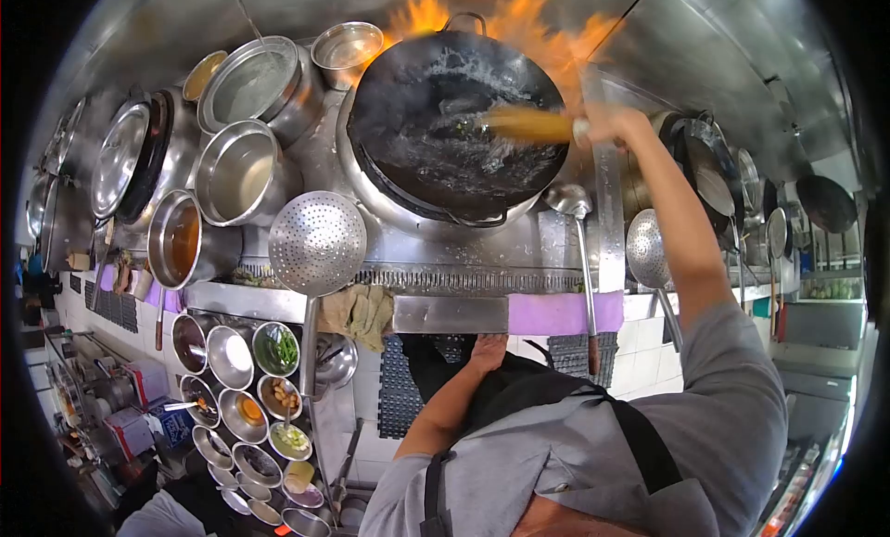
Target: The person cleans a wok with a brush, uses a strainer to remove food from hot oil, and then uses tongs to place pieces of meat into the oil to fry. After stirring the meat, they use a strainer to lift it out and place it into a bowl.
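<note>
A large black wok point(417, 157) sits on the stove with wet, foamy liquid in it and flames rising behind its rim. My right hand point(604, 127) is closed round the end of a yellowish brush point(528, 124), whose far end reaches over the wok's right side and is blurred by motion. At the front edge of the stove, beside a metal strip point(451, 314), my left hand point(488, 350) rests low against the edge; its fingers are partly hidden and its grip is unclear.
A perforated skimmer point(317, 243) and metal pots point(243, 173) stand left of the wok. A ladle point(568, 200) lies to its right, across a purple cloth point(547, 314). Ingredient bowls point(230, 357) fill the lower left. Another person's grey clothing point(167, 517) shows at the bottom left.
</note>
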`<state>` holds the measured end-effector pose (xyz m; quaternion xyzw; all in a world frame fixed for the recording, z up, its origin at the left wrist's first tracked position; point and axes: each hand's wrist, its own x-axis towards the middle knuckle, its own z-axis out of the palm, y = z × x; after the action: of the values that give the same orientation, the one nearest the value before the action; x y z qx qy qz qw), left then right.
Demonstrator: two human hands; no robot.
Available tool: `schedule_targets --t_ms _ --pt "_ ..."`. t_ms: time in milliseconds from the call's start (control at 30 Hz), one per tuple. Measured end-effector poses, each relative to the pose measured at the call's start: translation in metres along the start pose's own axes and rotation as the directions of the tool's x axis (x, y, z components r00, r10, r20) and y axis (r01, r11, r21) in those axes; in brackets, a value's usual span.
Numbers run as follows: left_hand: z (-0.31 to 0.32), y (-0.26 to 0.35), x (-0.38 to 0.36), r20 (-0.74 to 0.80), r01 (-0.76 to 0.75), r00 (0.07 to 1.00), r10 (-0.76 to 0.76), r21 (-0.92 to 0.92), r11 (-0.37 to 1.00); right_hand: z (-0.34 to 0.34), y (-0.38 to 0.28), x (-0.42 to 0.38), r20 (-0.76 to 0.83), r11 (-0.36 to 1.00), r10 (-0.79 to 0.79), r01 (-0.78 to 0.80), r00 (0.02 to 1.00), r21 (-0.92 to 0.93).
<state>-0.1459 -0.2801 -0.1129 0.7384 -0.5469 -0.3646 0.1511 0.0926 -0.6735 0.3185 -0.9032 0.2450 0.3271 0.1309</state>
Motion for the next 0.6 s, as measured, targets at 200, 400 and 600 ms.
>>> schedule_targets --t_ms 200,400,600 --pt "-0.018 0.017 0.009 0.136 0.128 0.981 -0.138 0.080 0.989 0.087 -0.095 0.063 -0.335 0.988 -0.134 0.152 0.933 0.028" --pt "-0.064 -0.007 -0.060 0.143 0.066 0.990 -0.009 -0.397 0.916 0.058 -0.052 -0.032 -0.080 0.956 -0.293 0.290 0.953 -0.047" --pt "-0.180 -0.007 -0.132 0.259 0.145 0.965 -0.045 -0.381 0.913 0.053 0.053 -0.027 -0.590 0.967 0.049 0.110 0.806 0.230"
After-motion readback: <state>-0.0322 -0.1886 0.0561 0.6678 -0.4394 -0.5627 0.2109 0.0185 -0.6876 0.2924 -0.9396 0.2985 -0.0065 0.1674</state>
